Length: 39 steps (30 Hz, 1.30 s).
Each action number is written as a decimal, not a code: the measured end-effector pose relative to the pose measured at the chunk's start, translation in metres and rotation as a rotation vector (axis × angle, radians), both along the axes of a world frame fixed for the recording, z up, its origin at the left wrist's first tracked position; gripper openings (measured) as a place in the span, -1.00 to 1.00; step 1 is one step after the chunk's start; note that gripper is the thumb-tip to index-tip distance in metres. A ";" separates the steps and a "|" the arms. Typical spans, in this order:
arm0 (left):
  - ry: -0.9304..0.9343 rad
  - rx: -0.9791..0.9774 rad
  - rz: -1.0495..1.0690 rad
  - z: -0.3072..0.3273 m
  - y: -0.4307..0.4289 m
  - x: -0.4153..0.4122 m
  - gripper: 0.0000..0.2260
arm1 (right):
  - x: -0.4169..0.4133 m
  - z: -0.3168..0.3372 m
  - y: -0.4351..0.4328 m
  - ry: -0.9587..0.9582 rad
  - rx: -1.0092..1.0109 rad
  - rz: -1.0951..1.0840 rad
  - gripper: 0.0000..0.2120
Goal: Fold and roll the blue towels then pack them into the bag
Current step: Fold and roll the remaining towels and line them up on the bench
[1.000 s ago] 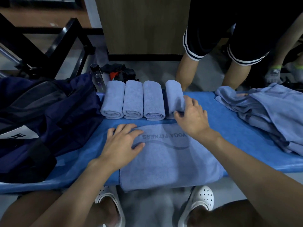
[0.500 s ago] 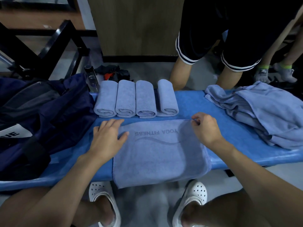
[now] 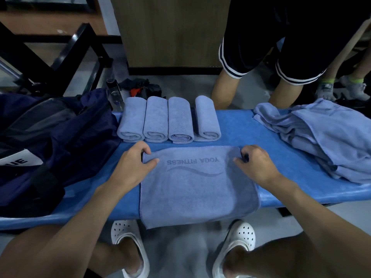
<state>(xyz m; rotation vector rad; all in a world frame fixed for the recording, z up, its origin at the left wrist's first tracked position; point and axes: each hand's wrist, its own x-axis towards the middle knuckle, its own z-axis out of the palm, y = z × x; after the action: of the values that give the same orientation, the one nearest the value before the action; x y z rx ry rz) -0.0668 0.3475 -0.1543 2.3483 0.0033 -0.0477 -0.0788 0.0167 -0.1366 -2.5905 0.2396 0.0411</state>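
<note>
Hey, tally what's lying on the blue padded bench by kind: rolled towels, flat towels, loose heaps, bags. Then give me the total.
Rolled light-blue towels: 4
Flat light-blue towel printed YOGA FITNESS, far corners pinched by left hand and right hand: 1
Heap of loose light-blue towels: 1 heap, its towels uncountable
Dark navy fabric bag: 1
Total: 7

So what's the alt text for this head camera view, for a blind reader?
The left hand and right hand pinch the far corners of a blue towel on a blue bench. Four rolled towels lie beyond, a navy bag at left.
</note>
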 end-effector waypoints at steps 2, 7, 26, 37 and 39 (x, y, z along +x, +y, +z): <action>0.008 -0.009 -0.010 0.001 -0.001 -0.001 -0.78 | 0.002 -0.002 -0.003 0.007 0.010 -0.013 -0.67; 0.021 -0.018 -0.005 0.003 0.001 -0.001 -0.68 | 0.002 -0.004 -0.005 0.025 0.006 -0.070 -0.70; 0.003 0.033 -0.052 0.006 0.004 -0.003 -0.53 | 0.000 -0.003 -0.006 0.050 0.321 -0.187 -0.91; -0.047 -0.345 0.056 0.043 0.014 -0.013 -0.51 | -0.006 0.024 -0.022 -0.089 0.591 -0.386 -0.83; -0.012 -0.477 0.059 0.055 0.020 -0.017 -0.53 | -0.014 0.039 -0.026 -0.140 0.653 -0.367 -0.84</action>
<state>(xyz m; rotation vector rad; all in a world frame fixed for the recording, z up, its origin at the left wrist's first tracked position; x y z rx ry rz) -0.0834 0.3676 -0.0990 1.8701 0.0504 -0.0040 -0.0927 -0.0092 -0.0972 -1.8630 0.5449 -0.1673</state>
